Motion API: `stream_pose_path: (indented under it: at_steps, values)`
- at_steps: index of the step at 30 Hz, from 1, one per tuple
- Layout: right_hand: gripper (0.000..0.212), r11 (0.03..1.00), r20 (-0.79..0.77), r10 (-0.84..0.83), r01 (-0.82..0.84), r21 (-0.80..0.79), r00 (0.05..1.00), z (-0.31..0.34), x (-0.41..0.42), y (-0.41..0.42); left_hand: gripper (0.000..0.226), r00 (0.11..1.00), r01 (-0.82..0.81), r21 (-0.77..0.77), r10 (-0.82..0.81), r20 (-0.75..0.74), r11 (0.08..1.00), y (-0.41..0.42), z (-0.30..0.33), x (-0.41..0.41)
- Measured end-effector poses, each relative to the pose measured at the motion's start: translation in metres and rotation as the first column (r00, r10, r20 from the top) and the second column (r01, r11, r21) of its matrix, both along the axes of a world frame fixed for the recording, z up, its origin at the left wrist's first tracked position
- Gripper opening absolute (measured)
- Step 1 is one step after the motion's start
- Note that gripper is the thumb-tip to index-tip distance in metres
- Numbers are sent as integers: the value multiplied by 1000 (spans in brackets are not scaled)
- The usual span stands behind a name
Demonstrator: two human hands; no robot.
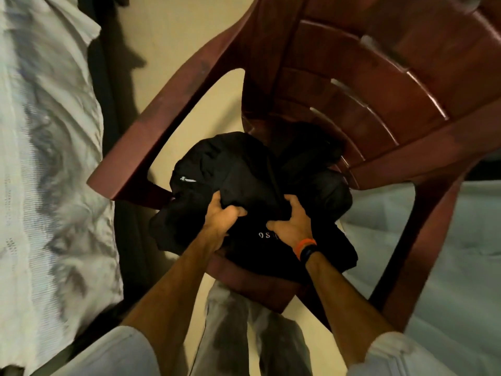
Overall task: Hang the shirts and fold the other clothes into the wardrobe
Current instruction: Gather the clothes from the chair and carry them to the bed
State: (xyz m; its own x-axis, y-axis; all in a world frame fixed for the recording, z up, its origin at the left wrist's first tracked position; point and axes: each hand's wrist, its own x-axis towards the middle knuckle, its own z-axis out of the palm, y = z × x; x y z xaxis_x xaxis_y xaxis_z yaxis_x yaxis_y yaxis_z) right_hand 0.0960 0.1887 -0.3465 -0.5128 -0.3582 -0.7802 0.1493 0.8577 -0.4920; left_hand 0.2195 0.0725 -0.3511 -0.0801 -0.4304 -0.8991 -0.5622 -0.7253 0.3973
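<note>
A: What is on the red-brown plastic chair (352, 85)?

B: A heap of black clothes (244, 172); it lies on the seat and hangs a bit over the front edge; I cannot tell how many pieces there are, or which are shirts, because it is all one dark lump.

A: What are the hands doing?

B: The left hand (221, 221) is closed tight on a bunch of the black cloth; the fingertips are tucked into the folds, so they are hidden; the right hand (291, 222) is closed on the cloth just beside it, and its fingers curl over a fold; there is an orange band and a dark band on that wrist.

A: Is there writing on the clothes?

B: Yes, small white letters (264, 235) between the two hands; the right hand covers part of them, so I cannot read the word; there is a small white mark farther left, too blurry to make out.

A: What else is there?

B: A pale rumpled sheet (48, 158) on the left, very smeared; a pale floor (168, 28) under the chair; the chair's top is cut off by the edge.
</note>
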Motion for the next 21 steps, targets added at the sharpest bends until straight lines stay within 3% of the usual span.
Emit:
stream_pose_path:
  at_steps: [5,12,14,19,21]
  values:
    - [57,996,24,-37,39,-81,999,48,-1,-2,39,989,-114,20,116,-91,993,6,50,-3]
    - [73,960,47,-104,112,-257,994,151,10,19,44,952,-223,-65,203,-231,973,32,160,16]
    - [65,937,46,-111,120,-327,993,176,14,30,42,933,-267,-103,231,-277,958,47,193,23]
    - [45,860,-5,-16,12,-510,1000,241,41,66,51,892,-390,-254,295,-341,885,102,262,55]
    - [51,821,-61,35,-63,-567,998,266,56,81,49,868,-447,-298,327,-375,844,127,288,74]
